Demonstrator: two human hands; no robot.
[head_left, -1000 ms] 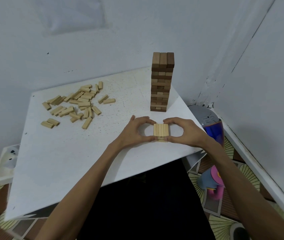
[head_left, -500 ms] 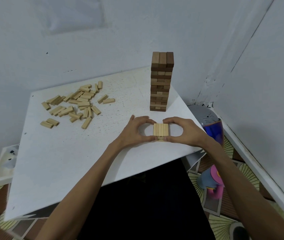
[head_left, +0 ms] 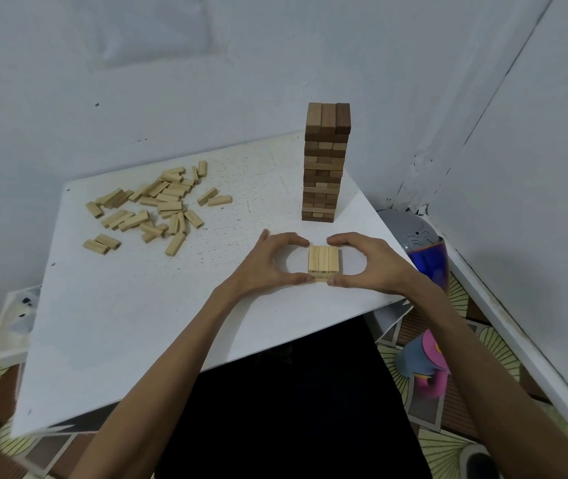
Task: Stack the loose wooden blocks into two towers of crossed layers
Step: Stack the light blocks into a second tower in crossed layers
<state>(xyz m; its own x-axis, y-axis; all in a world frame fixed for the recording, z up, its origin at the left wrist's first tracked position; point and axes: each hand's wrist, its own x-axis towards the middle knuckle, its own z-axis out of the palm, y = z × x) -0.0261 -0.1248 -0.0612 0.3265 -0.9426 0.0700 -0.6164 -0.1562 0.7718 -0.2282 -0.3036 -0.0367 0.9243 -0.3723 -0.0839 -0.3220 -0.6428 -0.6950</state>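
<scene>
Now: low pale stack [head_left: 324,259] near the tabletop [head_left: 137,323] front edge, top blocks side by side, lower layer showing beneath. Left hand [head_left: 268,266] and right hand [head_left: 374,266] pinch its corners. Dark tower [head_left: 325,160] stands behind.

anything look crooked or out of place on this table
Nothing stands out. The dark tower looks upright; left hand and right hand pinch the low light stack; loose blocks lie scattered far left on the table.
</scene>
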